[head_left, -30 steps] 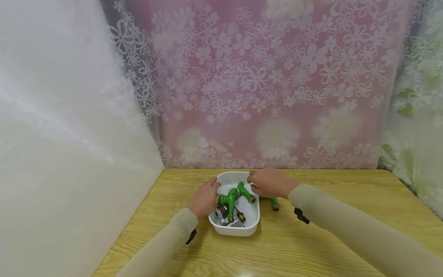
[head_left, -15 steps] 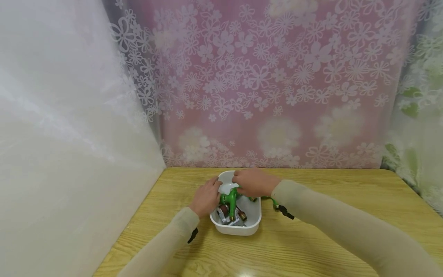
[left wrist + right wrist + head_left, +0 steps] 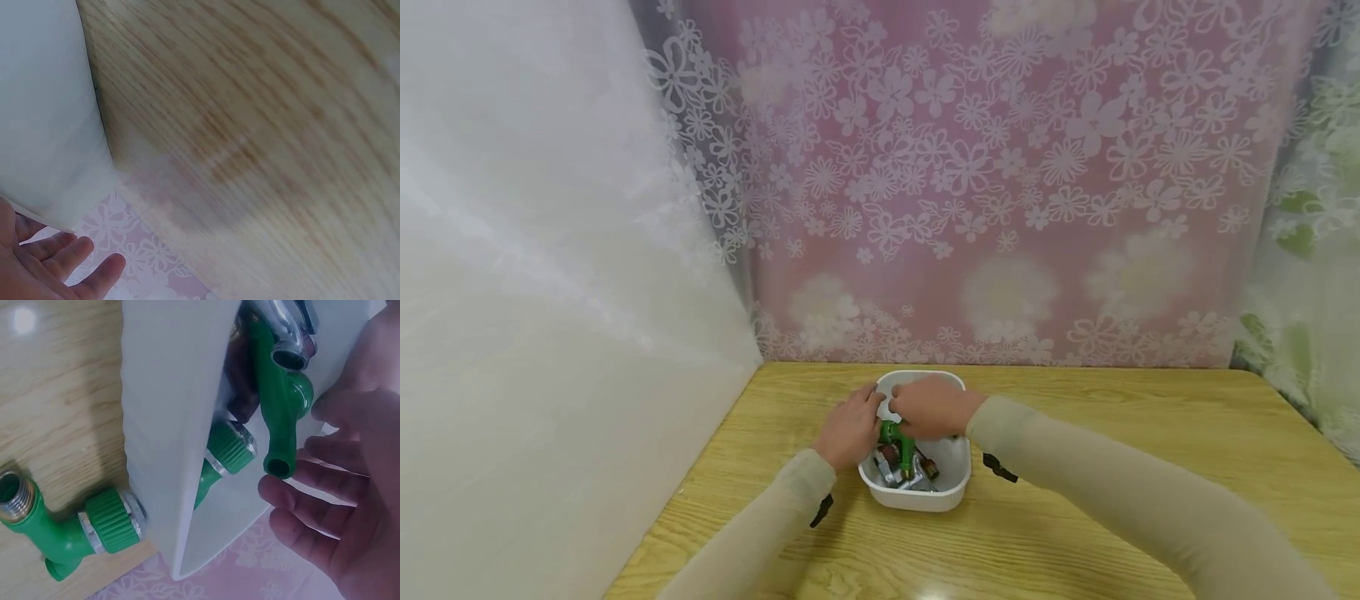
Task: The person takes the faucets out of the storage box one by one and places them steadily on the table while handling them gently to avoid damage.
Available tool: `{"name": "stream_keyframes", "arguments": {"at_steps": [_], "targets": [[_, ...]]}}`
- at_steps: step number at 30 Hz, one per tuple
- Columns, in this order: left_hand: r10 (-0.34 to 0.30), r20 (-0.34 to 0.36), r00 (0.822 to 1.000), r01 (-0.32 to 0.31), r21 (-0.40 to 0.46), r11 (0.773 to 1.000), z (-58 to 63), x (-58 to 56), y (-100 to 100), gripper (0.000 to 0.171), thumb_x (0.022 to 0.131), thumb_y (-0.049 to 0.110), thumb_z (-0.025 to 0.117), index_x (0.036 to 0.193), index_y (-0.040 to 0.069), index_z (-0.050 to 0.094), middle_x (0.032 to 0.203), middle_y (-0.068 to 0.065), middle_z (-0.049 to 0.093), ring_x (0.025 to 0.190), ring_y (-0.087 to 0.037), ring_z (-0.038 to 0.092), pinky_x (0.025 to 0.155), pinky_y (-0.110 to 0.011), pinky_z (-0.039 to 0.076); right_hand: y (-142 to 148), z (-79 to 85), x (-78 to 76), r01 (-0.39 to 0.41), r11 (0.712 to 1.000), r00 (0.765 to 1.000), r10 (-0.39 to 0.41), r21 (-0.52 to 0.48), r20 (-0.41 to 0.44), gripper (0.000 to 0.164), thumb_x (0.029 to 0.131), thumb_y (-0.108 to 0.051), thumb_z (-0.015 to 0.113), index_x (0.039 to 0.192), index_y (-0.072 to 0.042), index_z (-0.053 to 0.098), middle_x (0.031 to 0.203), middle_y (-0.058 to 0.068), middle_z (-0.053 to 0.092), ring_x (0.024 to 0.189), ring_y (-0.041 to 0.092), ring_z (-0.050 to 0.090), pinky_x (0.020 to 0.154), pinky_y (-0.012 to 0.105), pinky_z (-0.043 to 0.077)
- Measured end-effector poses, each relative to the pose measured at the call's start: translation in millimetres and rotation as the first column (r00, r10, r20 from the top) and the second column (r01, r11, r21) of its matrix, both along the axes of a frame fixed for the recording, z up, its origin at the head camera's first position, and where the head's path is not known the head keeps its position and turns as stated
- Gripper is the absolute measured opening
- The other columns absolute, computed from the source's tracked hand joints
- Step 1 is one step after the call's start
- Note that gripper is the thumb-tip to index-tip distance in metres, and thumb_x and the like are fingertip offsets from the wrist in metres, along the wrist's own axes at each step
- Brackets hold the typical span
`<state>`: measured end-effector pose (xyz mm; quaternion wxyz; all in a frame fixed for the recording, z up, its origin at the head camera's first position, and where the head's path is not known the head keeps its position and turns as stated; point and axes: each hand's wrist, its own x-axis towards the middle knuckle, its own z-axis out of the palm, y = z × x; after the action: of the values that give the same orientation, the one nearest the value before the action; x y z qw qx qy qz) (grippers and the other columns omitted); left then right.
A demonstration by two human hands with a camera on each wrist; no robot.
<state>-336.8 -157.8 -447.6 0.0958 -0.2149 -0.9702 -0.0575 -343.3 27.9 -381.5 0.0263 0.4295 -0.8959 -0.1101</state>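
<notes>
A white tray (image 3: 919, 500) holds green taps, silver metal pieces (image 3: 887, 475) and a brass-ended piece (image 3: 929, 468). My left hand (image 3: 850, 427) lies at its left rim; the left wrist view shows loosely extended fingers (image 3: 103, 275) beside the rim. Inside the tray, my right hand (image 3: 934, 407) reaches over the taps. In the right wrist view its fingers (image 3: 306, 494) and thumb are spread close about a green tap (image 3: 275, 406), and contact is hard to tell. Another green tap (image 3: 231, 450) lies by the tray wall.
Outside the tray, a green tap (image 3: 59, 534) lies on the wooden table (image 3: 1112, 417), hidden by the right arm in the head view. A pale sheet (image 3: 587, 250) hangs at the left. Behind the table is a pink floral curtain (image 3: 1000, 208).
My right hand has moved left from the tray's right edge, across to the green tap near my left hand. The left hand has stayed at the rim.
</notes>
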Motion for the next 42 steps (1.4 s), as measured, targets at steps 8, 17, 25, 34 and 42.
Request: {"name": "stream_keyframes", "arguments": {"at_steps": [8, 17, 25, 34, 42], "targets": [[-0.012, -0.012, 1.000, 0.012, 0.023, 1.000, -1.1, -0.3, 0.1, 0.038, 0.105, 0.019, 0.048, 0.141, 0.007, 0.053, 0.155, -0.018, 0.042, 0.137, -0.034, 0.049, 0.103, -0.051, 0.050, -7.7, -6.4, 3.8, 0.039, 0.999, 0.998, -0.040, 0.032, 0.040, 0.021, 0.096, -0.035, 0.067, 0.103, -0.016, 0.072, 0.098, 0.000, 0.068, 0.074, 0.011, 0.062, 0.070, 0.032, 0.057], [0.004, -0.008, 1.000, -0.003, 0.013, 1.000, -0.7, -0.5, 1.2, 0.039, 0.104, 0.019, 0.050, 0.141, 0.007, 0.054, 0.155, -0.016, 0.042, 0.138, -0.032, 0.049, 0.103, -0.050, 0.051, -12.7, -14.1, 2.6, 0.098, 0.995, 0.989, -0.098, 0.011, 0.114, 0.015, 0.094, -0.028, 0.070, 0.090, -0.014, 0.069, 0.077, -0.002, 0.066, 0.066, 0.009, 0.058, 0.068, 0.031, 0.058], [0.005, -0.002, 1.000, -0.005, 0.004, 1.000, 1.7, 1.0, 1.3, 0.039, 0.104, 0.019, 0.051, 0.140, 0.006, 0.054, 0.154, -0.016, 0.044, 0.136, -0.031, 0.050, 0.102, -0.049, 0.052, -14.2, -16.7, 2.0, 0.114, 0.993, 0.983, -0.113, 0.001, 0.142, 0.020, 0.094, -0.033, 0.071, 0.093, -0.013, 0.071, 0.082, -0.001, 0.068, 0.072, 0.011, 0.065, 0.070, 0.031, 0.059], [0.028, 0.018, 0.999, -0.028, 0.012, 1.000, 1.1, 1.1, 3.2, 0.040, 0.103, 0.018, 0.052, 0.141, 0.006, 0.054, 0.155, -0.014, 0.042, 0.139, -0.030, 0.048, 0.105, -0.051, 0.049, -15.8, -15.9, 4.0, 0.134, 0.990, 0.981, -0.127, -0.033, 0.147, 0.014, 0.093, -0.027, 0.073, 0.093, -0.013, 0.072, 0.083, 0.000, 0.069, 0.074, 0.012, 0.066, 0.073, 0.032, 0.060], [0.006, -0.048, 0.999, -0.005, 0.013, 1.000, -0.7, 0.9, 1.7, 0.038, 0.102, 0.015, 0.052, 0.138, 0.004, 0.056, 0.151, -0.015, 0.047, 0.133, -0.032, 0.052, 0.101, -0.051, 0.052, -16.2, -10.7, 7.9, 0.205, 0.979, 0.964, -0.199, -0.017, 0.179, 0.006, 0.089, -0.016, 0.075, 0.092, -0.013, 0.071, 0.078, -0.002, 0.065, 0.067, 0.011, 0.054, 0.067, 0.030, 0.053]]}}
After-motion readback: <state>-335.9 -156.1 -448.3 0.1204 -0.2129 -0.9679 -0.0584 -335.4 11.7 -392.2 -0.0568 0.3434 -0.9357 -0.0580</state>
